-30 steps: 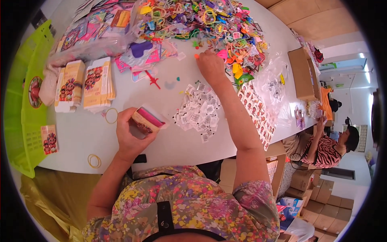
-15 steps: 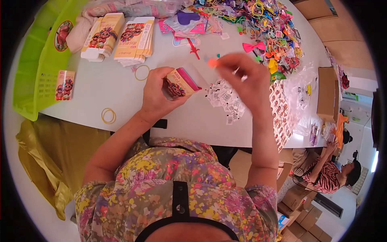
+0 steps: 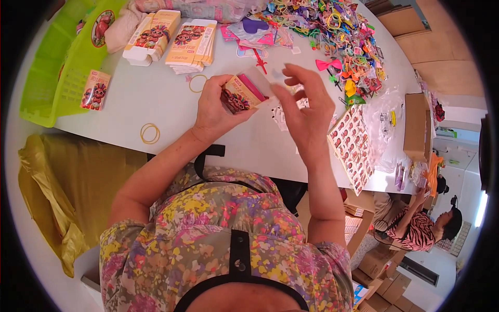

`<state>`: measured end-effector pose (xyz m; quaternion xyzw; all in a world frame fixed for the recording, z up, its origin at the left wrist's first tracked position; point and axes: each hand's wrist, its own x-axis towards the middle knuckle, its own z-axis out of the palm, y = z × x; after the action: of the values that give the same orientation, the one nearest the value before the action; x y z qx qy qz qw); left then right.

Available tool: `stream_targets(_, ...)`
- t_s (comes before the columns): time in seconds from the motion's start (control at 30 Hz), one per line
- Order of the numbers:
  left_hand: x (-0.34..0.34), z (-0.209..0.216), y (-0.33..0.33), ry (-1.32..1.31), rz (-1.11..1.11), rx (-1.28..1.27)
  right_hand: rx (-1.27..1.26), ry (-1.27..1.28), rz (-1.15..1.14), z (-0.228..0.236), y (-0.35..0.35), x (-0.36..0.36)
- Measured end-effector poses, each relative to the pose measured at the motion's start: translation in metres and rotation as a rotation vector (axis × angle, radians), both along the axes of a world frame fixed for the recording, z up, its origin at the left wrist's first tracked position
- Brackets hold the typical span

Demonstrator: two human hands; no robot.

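My left hand (image 3: pixel 209 110) is closed around a small yellow cardboard box (image 3: pixel 240 98) with cartoon figures printed on it. The box is tilted, its open end facing up and right, with a pink inside edge and a pale flap (image 3: pixel 255 76) standing out. Just right of that end is my right hand (image 3: pixel 307 112), fingers curved and spread apart. Its thumb tip is close to the box's opening; whether it touches cannot be made out. No object shows between its fingers. Partly hidden behind this hand lie small white printed packets (image 3: pixel 280 118).
Two stacks of flat yellow boxes (image 3: pixel 191 44) lie at the back left, near a green basket (image 3: pixel 65 88) and a standing box (image 3: pixel 95 90). Colourful hair ties (image 3: pixel 348 41) heap at the back right, above sticker sheets (image 3: pixel 353 148). Rubber bands (image 3: pixel 150 133) lie left. Another person (image 3: pixel 416 226) works at far right.
The orange piece that was in my right hand is out of sight now. That hand has come down and nearer the box, its fingers spreading. My view has shifted slightly.
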<state>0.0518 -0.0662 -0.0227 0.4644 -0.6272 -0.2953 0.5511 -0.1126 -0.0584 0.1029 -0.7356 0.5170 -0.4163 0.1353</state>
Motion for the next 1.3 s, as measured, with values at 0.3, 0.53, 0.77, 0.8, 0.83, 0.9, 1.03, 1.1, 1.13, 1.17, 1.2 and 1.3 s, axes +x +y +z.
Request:
stream_targets(0.3, -0.008, 0.05, 0.026, 0.199, -0.302, 0.123, 0.265, -0.757, -0.004, -0.034, 0.033, -0.017)
stream_targets(0.53, -0.002, 0.056, 0.064, 0.143, -0.503, 0.203, 0.199, -0.564, -0.015, -0.051, 0.086, -0.034)
stream_targets(0.77, 0.002, 0.024, 0.085, 0.138, -0.692, 0.368, 0.176, -0.285, 0.018, -0.075, 0.115, -0.041)
stream_targets(0.8, 0.001, 0.023, 0.086, 0.209, -0.706, 0.475, 0.177, -0.298, 0.01, -0.079, 0.114, -0.043)
stream_targets(0.83, 0.0, 0.027, 0.083, 0.195, -0.716, 0.483, 0.249, -0.36, -0.001, -0.082, 0.113, -0.046)
stream_targets(0.9, -0.004, 0.036, 0.073, -0.018, -0.64, 0.304, 0.334, -0.527, -0.033, -0.09, 0.109, -0.05)
stream_targets(1.03, -0.014, 0.022, 0.066, -0.044, -0.603, 0.184, 0.356, -0.442, 0.006, -0.091, 0.104, -0.059)
stream_targets(1.1, -0.017, 0.022, 0.065, -0.062, -0.598, 0.133, 0.365, -0.424, 0.039, -0.087, 0.104, -0.066)
stream_targets(1.13, -0.017, 0.022, 0.064, -0.068, -0.607, 0.141, 0.385, -0.398, 0.084, -0.087, 0.103, -0.069)
stream_targets(1.17, -0.017, 0.024, 0.065, -0.03, -0.617, 0.215, 0.389, -0.407, 0.076, -0.087, 0.102, -0.071)
stream_targets(1.2, -0.016, 0.026, 0.065, 0.008, -0.625, 0.289, 0.417, -0.467, 0.077, -0.087, 0.101, -0.072)
stream_targets(1.3, -0.023, 0.032, 0.073, 0.269, -0.532, 0.441, 0.477, -0.582, 0.035, -0.076, 0.105, -0.064)
